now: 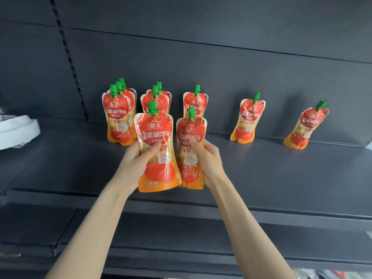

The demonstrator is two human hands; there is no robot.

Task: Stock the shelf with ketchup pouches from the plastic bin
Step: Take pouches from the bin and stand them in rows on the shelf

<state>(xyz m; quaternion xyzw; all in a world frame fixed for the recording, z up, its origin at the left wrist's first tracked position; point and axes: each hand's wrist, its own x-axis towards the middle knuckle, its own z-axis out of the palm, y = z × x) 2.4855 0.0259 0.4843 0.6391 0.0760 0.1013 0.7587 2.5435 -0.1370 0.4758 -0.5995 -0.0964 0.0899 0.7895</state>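
Here both hands are at the front of the dark grey shelf (281, 172), each gripping one ketchup pouch. The left hand (134, 159) wraps round the waist of the left pouch (156, 135), with the thumb across the printed front and the fingers behind it. The right hand (211, 158) grips the right pouch (190, 129) the same way from the other side, with the thumb on the label. Both held pouches stand with their long axis near vertical, green caps up and printed faces toward the camera. The left one leans its cap slightly to the left. They are just beside each other, edges close or touching. Whether their orange bases rest on the shelf I cannot tell.

Behind them, more pouches stand upright on the shelf near the back panel (221, 33), all cap-up and facing forward. At the left is a tight group of three (116, 117), next to it a pair one behind the other (155, 98), and then a single pouch (195, 100) partly hidden by the right-hand one. Further right, well apart, stands a lone pouch (248, 119), slightly tilted. The farthest pouch (307, 127) leans clearly, its cap pointing up and to the right.

A white object (17, 128) lies at the shelf's left end. A lower shelf (181, 230) shows beneath the forearms.
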